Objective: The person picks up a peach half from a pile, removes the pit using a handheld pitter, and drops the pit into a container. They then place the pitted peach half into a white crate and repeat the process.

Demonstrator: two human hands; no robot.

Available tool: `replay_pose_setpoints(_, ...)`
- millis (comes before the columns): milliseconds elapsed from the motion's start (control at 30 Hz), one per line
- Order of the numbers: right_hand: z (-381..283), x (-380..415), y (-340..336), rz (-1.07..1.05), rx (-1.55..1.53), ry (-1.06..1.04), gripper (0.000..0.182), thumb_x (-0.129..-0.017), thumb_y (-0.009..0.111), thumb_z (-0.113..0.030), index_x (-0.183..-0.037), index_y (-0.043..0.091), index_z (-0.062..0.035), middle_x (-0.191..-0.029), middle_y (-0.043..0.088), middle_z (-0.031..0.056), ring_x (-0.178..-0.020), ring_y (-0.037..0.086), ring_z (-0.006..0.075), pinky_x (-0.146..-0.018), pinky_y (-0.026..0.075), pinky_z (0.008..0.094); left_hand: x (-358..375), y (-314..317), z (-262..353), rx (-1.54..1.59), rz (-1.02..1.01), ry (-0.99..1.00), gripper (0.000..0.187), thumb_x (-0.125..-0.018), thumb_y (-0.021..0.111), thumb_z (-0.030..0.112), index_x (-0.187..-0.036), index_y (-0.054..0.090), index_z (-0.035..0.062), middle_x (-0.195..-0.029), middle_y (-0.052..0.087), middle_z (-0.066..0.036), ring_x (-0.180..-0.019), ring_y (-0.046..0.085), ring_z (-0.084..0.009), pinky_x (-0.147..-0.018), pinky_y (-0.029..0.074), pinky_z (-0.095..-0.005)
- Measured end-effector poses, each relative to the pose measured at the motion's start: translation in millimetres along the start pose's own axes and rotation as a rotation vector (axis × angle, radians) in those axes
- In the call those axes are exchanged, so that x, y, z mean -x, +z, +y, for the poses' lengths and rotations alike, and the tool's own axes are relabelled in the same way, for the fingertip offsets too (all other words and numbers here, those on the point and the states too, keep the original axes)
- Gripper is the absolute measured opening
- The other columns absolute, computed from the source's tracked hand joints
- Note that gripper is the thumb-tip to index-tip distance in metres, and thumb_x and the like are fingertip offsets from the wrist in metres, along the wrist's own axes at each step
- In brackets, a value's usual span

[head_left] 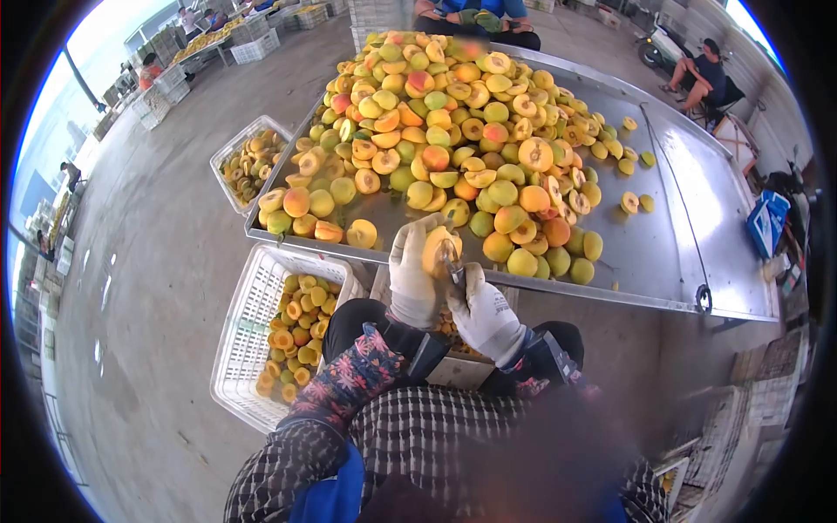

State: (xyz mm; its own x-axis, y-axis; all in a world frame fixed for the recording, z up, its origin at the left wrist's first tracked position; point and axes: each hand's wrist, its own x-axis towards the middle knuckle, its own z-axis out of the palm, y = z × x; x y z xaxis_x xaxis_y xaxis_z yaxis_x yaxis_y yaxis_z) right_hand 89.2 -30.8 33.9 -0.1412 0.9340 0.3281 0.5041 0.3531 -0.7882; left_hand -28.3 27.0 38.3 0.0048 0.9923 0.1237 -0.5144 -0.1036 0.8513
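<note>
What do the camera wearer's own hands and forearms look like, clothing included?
The left hand and right hand wear white knit-looking gloves; the right shows small dark print. Each wrist carries a dark, boxy band. Dark floral cuffs with pinkish flowers meet dark-and-pale checked sleeves.

At center, the right gloved hand (486, 315) conceals most of the handle of the metal hand tool (455, 274); the tool's tip is indistinct against the peach (437, 248). Near center, at 5 o'clock, both hands partly hide the central crate (462, 374). Farther out, a dark blur (542, 449) obscures the checkered garment (423, 423). At 12 o'clock, the frame edge cuts off the co-worker in blue (511, 10). At 10 o'clock, the person in orange (150, 73) is too small for hand detail.
</note>
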Motion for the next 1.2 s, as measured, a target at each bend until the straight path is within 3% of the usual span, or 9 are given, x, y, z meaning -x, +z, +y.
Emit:
replay_pose_setpoints(400,9,2,-15,-0.278,0.102,0.050,0.040,-0.092,0.056,-0.019,-0.120,0.037,0.0021,-0.081,0.061,0.0298,-0.076,0.060,0.0486,-0.064,0.046,0.0528,-20,-22,7,0.121,-0.155,-0.419,0.037,-0.098,0.049,0.029,-0.105,0.061,-0.0048,-0.098,0.066,-0.017,-0.087,0.067,-0.0259,-0.078,0.055,-0.0346)
replay_pose_setpoints(500,1,-3,-22,-0.418,0.164,0.225,0.037,-0.092,0.054,-0.013,-0.122,0.040,0.0043,-0.090,0.061,0.0258,-0.083,0.061,0.0432,-0.071,0.048,0.0446,-27,-24,11,0.085,-0.199,-0.560,0.035,-0.097,0.053,0.029,-0.103,0.061,-0.0044,-0.098,0.066,-0.017,-0.086,0.067,-0.0267,-0.077,0.055,-0.0351)
replay_pose_setpoints(600,16,8,-1,-0.250,-0.127,0.178,0.030,-0.094,0.053,-0.013,-0.118,0.044,0.0037,-0.093,0.061,0.0232,-0.086,0.062,0.0392,-0.074,0.048,0.0396,-29,-23,6,0.102,-0.175,-0.548,0.032,-0.095,0.056,0.029,-0.099,0.061,-0.0026,-0.096,0.066,-0.015,-0.086,0.067,-0.0266,-0.074,0.055,-0.0357)
replay_pose_setpoints(633,25,11,7,-0.220,-0.264,0.163,0.031,-0.095,0.053,-0.017,-0.118,0.044,0.0022,-0.083,0.063,0.0285,-0.080,0.062,0.0465,-0.068,0.048,0.0485,-28,-21,3,0.107,-0.164,-0.518,0.032,-0.095,0.056,0.029,-0.099,0.061,-0.0026,-0.096,0.066,-0.015,-0.085,0.067,-0.0266,-0.074,0.055,-0.0358)
replay_pose_setpoints(733,32,11,3,-0.275,-0.167,0.092,0.035,-0.095,0.053,-0.018,-0.120,0.042,0.0028,-0.083,0.062,0.0278,-0.078,0.062,0.0458,-0.068,0.049,0.0462,-28,-21,9,0.095,-0.201,-0.574,0.033,-0.095,0.057,0.030,-0.099,0.062,-0.0027,-0.095,0.066,-0.015,-0.083,0.067,-0.0266,-0.071,0.056,-0.0364)
replay_pose_setpoints(900,36,12,8,-0.241,-0.130,-0.111,0.036,-0.098,0.052,-0.025,-0.121,0.043,0.0008,-0.076,0.061,0.0176,-0.061,0.059,0.0319,-0.059,0.048,0.0423,-37,-29,6,-0.023,-0.288,-0.722,0.034,-0.094,0.059,0.031,-0.099,0.062,-0.0027,-0.094,0.067,-0.015,-0.081,0.068,-0.0276,-0.068,0.057,-0.0372)
replay_pose_setpoints(967,38,15,9,-0.312,-0.464,0.098,0.033,-0.099,0.051,-0.028,-0.120,0.046,-0.0026,-0.070,0.056,0.0101,-0.053,0.053,0.0234,-0.052,0.045,0.0379,-35,-29,4,0.039,-0.288,-0.743,0.036,-0.094,0.059,0.033,-0.099,0.062,-0.0026,-0.094,0.067,-0.016,-0.081,0.068,-0.0284,-0.068,0.057,-0.0374)
replay_pose_setpoints(1033,12,10,-11,-0.519,-1.017,0.760,0.029,-0.101,0.049,-0.031,-0.118,0.049,-0.0070,-0.065,0.049,0.0024,-0.047,0.046,0.0154,-0.044,0.040,0.0320,-34,-28,3,0.096,-0.289,-0.746,0.037,-0.094,0.059,0.035,-0.098,0.061,-0.0021,-0.094,0.067,-0.016,-0.082,0.068,-0.0298,-0.069,0.057,-0.0386)
replay_pose_setpoints(1200,7,14,-14,-0.471,-1.309,0.892,0.027,-0.102,0.046,-0.035,-0.110,0.054,-0.0106,-0.062,0.038,-0.0026,-0.043,0.035,0.0089,-0.039,0.030,0.0242,-33,-21,3,0.263,-0.205,-0.787,0.036,-0.093,0.060,0.035,-0.096,0.060,0.0000,-0.096,0.067,-0.018,-0.084,0.068,-0.0347,-0.072,0.057,-0.0435)
